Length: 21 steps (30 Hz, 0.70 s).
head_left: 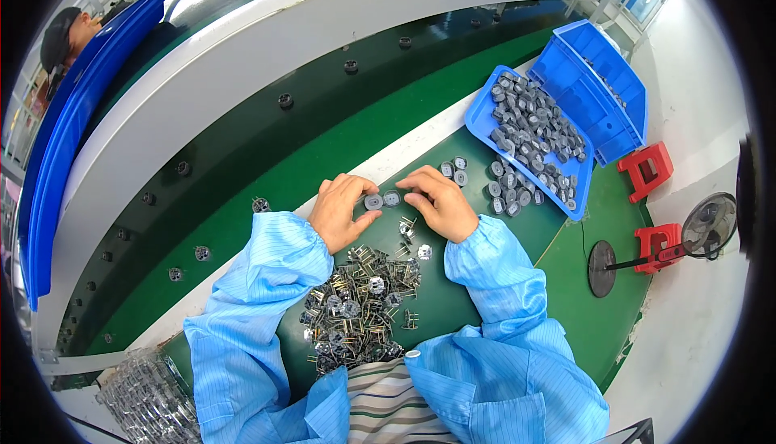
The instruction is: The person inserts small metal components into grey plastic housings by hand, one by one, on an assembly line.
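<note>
Two small round grey plastic housings lie side by side between my hands at the middle of the bench. My left hand (343,208) curves its thumb and index finger around the left housing (373,202). Beside the right housing (392,197), my right hand (443,206) has its thumb and index finger apart, the fingertips close to its edge. Below my hands spreads a heap of plug inserts with metal pins (360,307). A few loose inserts (406,229) lie by my right wrist. Three grey housings (459,171) sit just beyond my right hand.
At the right, a tilted blue tray (477,117) spills grey housings onto the bench, against a blue crate (578,72). A green conveyor belt (242,149) with spaced parts curves past on the left. Clear plastic trays (149,399) are stacked lower left. A fan (710,224) and red stools (647,171) stand right.
</note>
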Available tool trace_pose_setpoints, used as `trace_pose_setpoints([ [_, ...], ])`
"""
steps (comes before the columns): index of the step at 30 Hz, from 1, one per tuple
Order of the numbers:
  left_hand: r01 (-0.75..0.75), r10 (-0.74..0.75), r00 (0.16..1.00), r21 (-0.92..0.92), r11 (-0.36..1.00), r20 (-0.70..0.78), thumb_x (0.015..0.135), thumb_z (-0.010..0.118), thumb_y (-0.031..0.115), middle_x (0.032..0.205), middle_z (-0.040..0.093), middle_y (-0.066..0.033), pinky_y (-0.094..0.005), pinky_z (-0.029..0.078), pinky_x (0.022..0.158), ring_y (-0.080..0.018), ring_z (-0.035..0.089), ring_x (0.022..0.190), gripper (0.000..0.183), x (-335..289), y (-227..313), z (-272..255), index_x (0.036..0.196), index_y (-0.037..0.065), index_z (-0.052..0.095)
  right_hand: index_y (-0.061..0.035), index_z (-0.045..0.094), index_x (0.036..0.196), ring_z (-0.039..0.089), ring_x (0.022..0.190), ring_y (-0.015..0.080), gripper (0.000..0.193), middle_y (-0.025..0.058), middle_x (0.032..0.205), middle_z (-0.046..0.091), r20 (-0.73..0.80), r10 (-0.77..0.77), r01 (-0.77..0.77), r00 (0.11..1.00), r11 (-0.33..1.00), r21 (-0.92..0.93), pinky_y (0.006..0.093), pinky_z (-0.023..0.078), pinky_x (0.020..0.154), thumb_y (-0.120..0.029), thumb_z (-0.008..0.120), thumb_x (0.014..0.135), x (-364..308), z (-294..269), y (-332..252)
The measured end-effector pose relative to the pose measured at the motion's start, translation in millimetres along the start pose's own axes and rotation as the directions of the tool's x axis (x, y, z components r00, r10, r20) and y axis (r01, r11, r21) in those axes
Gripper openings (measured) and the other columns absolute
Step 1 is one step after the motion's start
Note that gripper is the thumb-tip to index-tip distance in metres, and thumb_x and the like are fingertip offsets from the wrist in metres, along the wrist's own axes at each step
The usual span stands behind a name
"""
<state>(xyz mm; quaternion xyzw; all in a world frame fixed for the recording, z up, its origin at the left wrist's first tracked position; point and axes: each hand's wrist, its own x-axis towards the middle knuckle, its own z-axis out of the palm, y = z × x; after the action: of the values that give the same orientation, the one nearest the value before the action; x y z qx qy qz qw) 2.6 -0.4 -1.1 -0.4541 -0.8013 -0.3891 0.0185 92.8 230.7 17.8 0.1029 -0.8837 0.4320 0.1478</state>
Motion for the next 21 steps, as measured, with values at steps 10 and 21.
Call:
trace_pose_setpoints([
  [10, -0.009, 0.009, 1.0, -0.015, 1.0, 0.012, 0.081, 0.084, 0.014, 0.106, 0.067, -0.0049, -0.0373, 0.042, 0.087, -0.0241, 0.063, 0.099, 0.037, -0.6, 2.1, 0.4, 0.111, 0.01, 0.064, -0.0022, 0.076, 0.09, 0.067, 0.075, 0.0188, 0.015, 0.0076, 0.092, 0.067, 0.427, 0.085, -0.149, 0.9, 0.982, 0.119, 0.0332, 0.054, 0.066, -0.013, 0.084, 0.084, -4.9, -30.8, 3.1],
  [21, -0.127, 0.124, 0.991, -0.066, 0.99, -0.05, 0.083, 0.081, 0.011, 0.105, 0.067, -0.0103, -0.0399, 0.047, 0.087, -0.0288, 0.063, 0.097, 0.031, 2.1, 1.9, -0.3, 0.109, 0.005, 0.065, -0.0064, 0.071, 0.101, 0.059, 0.105, 0.0294, 0.028, 0.0075, 0.101, 0.066, 0.042, 0.004, -0.001, 0.999, 0.997, -0.076, 0.0406, 0.046, 0.086, -0.013, 0.085, 0.078, 2.9, -11.3, 1.4],
])
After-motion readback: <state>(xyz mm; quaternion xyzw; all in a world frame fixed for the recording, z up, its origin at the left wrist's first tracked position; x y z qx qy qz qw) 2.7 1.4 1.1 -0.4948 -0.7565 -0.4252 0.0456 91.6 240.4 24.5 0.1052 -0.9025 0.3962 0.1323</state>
